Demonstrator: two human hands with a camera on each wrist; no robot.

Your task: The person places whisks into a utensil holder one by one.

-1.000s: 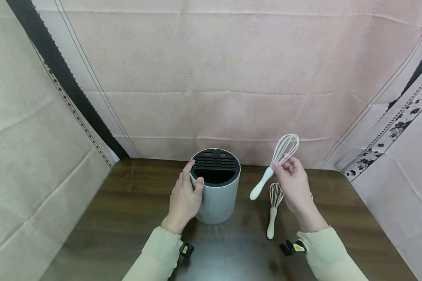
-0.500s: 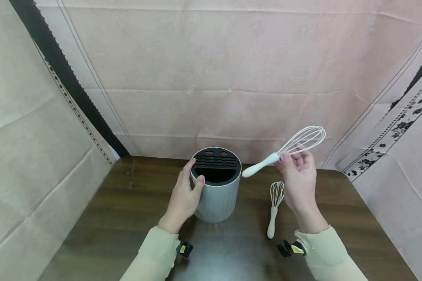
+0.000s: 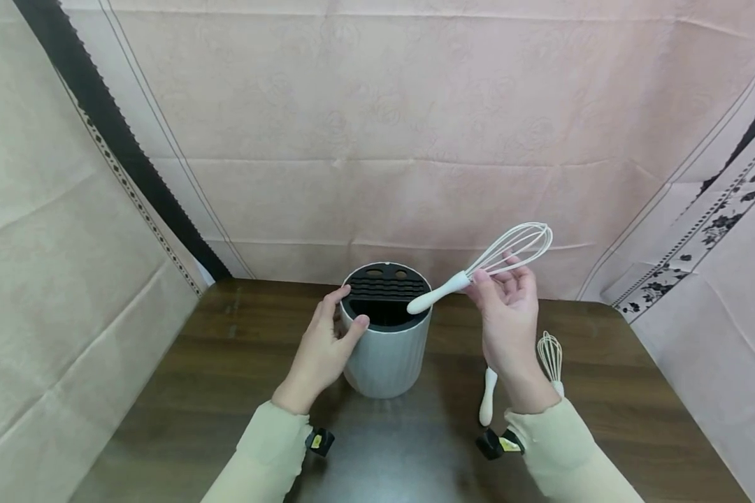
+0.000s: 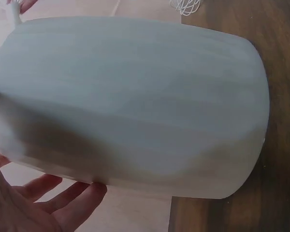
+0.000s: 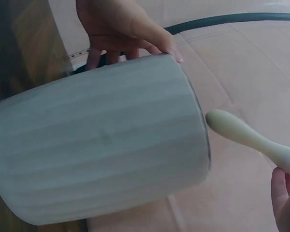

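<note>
A light grey ribbed utensil holder [image 3: 386, 367] with a black slotted top stands upright on the table. My left hand [image 3: 317, 346] holds its left side, thumb near the rim and fingers around the far side; the left wrist view shows several fingers [image 4: 70, 203] against its wall. My right hand [image 3: 509, 325] pinches a white whisk [image 3: 440, 290] near where wires and handle meet. The whisk is tilted, wires up and to the right, with the handle's end over the holder's open compartment. In the right wrist view, the whisk handle [image 5: 246, 133] appears just beyond the rim.
Two more whisks lie on the brown wooden table [image 3: 214, 405]. One shows only its handle [image 3: 487, 398] left of my right forearm; the other shows its wire head [image 3: 550, 356] to the right. Pale cloth [image 3: 384, 140] hangs behind the table and along both sides.
My right hand has raised the whisk, tipped it flatter and brought it left, so the handle's end is now over the holder. The left hand has kept its hold on the holder.
</note>
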